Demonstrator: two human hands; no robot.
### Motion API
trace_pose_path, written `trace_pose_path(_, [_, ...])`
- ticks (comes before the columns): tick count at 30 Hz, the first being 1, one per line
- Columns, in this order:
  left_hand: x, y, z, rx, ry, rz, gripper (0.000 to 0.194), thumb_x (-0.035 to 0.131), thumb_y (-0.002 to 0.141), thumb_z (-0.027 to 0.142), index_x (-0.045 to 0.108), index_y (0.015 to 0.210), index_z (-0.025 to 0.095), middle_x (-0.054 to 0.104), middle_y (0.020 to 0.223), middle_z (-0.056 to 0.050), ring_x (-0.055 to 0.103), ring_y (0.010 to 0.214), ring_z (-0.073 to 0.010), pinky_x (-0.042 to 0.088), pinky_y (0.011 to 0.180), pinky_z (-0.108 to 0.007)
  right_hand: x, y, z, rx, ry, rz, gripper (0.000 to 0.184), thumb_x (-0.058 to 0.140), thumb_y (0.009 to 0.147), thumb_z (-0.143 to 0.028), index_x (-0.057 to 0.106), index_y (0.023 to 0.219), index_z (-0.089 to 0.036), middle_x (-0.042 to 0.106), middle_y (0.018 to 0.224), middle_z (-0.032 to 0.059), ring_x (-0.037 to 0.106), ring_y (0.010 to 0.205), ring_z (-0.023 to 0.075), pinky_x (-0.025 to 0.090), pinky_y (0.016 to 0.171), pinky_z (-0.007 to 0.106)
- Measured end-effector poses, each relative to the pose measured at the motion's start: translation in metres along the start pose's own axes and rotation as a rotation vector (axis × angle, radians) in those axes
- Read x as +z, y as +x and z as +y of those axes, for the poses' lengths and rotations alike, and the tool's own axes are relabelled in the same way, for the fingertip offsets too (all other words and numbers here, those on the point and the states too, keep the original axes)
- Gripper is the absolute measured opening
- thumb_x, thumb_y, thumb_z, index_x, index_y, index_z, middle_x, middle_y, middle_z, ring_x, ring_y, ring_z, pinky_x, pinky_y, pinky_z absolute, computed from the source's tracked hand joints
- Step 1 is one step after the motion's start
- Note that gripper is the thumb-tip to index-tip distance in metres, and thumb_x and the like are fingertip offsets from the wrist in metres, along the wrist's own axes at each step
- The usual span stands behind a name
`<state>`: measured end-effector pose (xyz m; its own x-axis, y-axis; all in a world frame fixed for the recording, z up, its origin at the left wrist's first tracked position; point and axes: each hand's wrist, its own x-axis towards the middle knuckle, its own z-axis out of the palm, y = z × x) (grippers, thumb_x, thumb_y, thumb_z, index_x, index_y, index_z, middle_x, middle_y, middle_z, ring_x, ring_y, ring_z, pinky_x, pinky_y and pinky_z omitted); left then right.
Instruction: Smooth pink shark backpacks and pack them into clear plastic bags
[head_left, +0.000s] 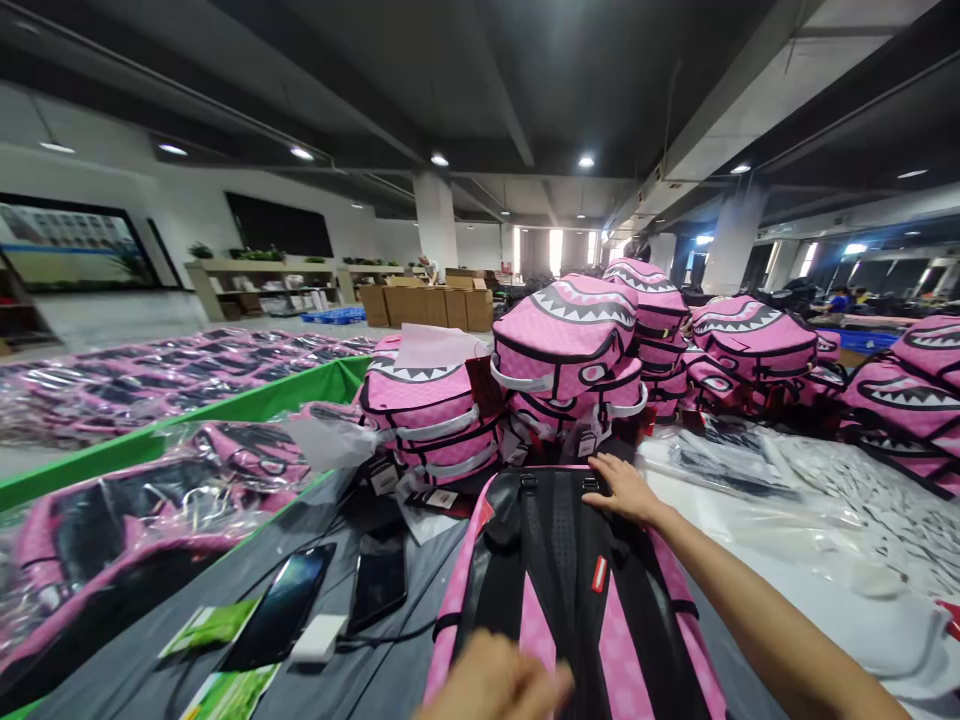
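Observation:
A pink and black backpack (562, 600) lies in front of me with its black padded back and straps facing up. My right hand (621, 490) rests on its upper edge beside a strap buckle, the fingers stretched out and apart. Over the lower part of the backpack is my left hand (499, 680), smeared by motion and cut off by the bottom edge. Whether its fingers hold anything cannot be made out. A small red label (599, 574) sits on the back panel. Just beyond stand stacked pink backpacks (566, 330) printed with shark teeth, with tags hanging from them.
Two phones (379, 578) and a white charger (319, 640) with cables lie to the left. Further left, a green-edged bin (315, 385) holds plastic-wrapped backpacks (150, 510). Clear plastic bags (780, 520) spread over the right side. Cardboard boxes (427, 305) stand behind.

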<state>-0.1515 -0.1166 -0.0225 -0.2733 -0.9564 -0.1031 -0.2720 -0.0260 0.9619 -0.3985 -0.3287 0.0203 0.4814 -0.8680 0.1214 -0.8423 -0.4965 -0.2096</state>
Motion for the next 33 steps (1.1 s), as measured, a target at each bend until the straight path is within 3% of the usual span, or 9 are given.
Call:
trace_pose_path(2, [-0.042,0.035,0.016,0.081,0.234,0.244,0.049,0.048,0.091,0.062,0.065,0.066,0.024,0.065,0.064,-0.003,0.065,0.068,-0.0209,0.050,0.071,-0.032,0.009,-0.002,0.006,-0.023,-0.036,-0.003,0.064,0.059,0.095,-0.051,0.045,0.153,-0.027,0.040,0.161,0.0138,0.031,0.152,0.0314,0.022,0.123,0.060])
trace_pose_path(4, [-0.078,0.081,0.029,0.116,0.537,0.540,0.029,0.052,0.092,0.043,0.071,0.093,0.022,0.075,0.099,-0.008,0.068,0.100,-0.0240,0.048,0.089,-0.033,0.016,-0.004,0.011,-0.080,-0.037,0.022,0.059,0.055,0.097,-0.049,0.046,0.152,-0.029,0.042,0.161,0.0106,0.030,0.152,0.0285,0.019,0.124,0.060])
trace_pose_path(7, [-0.105,0.147,0.033,0.022,0.578,0.593,0.022,0.058,0.090,0.035,0.074,0.092,0.019,0.077,0.093,-0.008,0.069,0.100,-0.0268,0.050,0.081,-0.032,0.022,-0.005,0.015,-0.138,0.011,0.058,0.058,0.057,0.095,-0.045,0.048,0.149,-0.026,0.046,0.158,0.0108,0.033,0.151,0.0277,0.020,0.125,0.059])
trace_pose_path(11, [-0.094,0.190,0.023,-0.008,0.592,0.582,0.012,0.065,0.087,0.023,0.076,0.087,0.017,0.077,0.083,-0.004,0.071,0.083,-0.0208,0.051,0.073,-0.031,0.026,-0.007,0.018,-0.225,0.072,0.118,0.058,0.057,0.093,-0.039,0.048,0.147,-0.021,0.050,0.154,0.0149,0.040,0.147,0.0292,0.025,0.123,0.060])
trace_pose_path(16, [-0.071,0.176,0.014,0.167,0.721,0.611,0.022,0.056,0.095,0.021,0.078,0.092,0.019,0.076,0.102,-0.008,0.066,0.099,-0.0217,0.050,0.092,-0.035,0.033,-0.018,0.016,-0.320,0.062,0.247,0.053,0.059,0.090,-0.032,0.053,0.140,-0.017,0.059,0.137,0.0178,0.054,0.130,0.0299,0.044,0.111,0.053])
trace_pose_path(21, [-0.049,0.148,0.013,0.313,0.822,0.615,0.030,0.050,0.100,0.037,0.072,0.109,0.018,0.067,0.112,-0.012,0.059,0.109,-0.0267,0.049,0.101,-0.043,0.041,-0.032,0.010,-0.300,0.035,0.351,0.058,0.065,0.085,-0.030,0.054,0.140,-0.017,0.061,0.126,0.0173,0.056,0.117,0.0324,0.049,0.101,0.052])
trace_pose_path(25, [-0.015,0.126,-0.007,0.404,0.877,0.650,0.039,0.059,0.093,0.036,0.062,0.125,0.014,0.061,0.128,-0.018,0.054,0.124,-0.0327,0.044,0.110,-0.049,0.045,-0.058,0.006,-0.229,0.040,0.334,0.054,0.064,0.086,-0.030,0.056,0.138,-0.018,0.060,0.122,0.0166,0.056,0.114,0.0329,0.048,0.100,0.052])
trace_pose_path(29, [0.021,0.110,-0.039,0.449,0.864,0.595,0.033,0.055,0.091,0.024,0.062,0.122,0.016,0.065,0.119,-0.014,0.059,0.115,-0.0299,0.049,0.105,-0.046,0.044,-0.082,0.008,-0.203,0.028,0.270,0.046,0.062,0.090,-0.029,0.056,0.134,-0.016,0.060,0.121,0.0168,0.055,0.114,0.0322,0.047,0.101,0.050])
trace_pose_path(33, [0.022,0.113,-0.049,0.394,0.838,0.528,0.028,0.058,0.091,0.031,0.064,0.116,0.018,0.064,0.107,-0.011,0.061,0.102,-0.0280,0.053,0.095,-0.044,0.047,-0.080,0.014,-0.135,0.058,0.208,0.040,0.063,0.092,-0.032,0.057,0.130,-0.018,0.060,0.120,0.0150,0.056,0.114,0.0318,0.048,0.102,0.050])
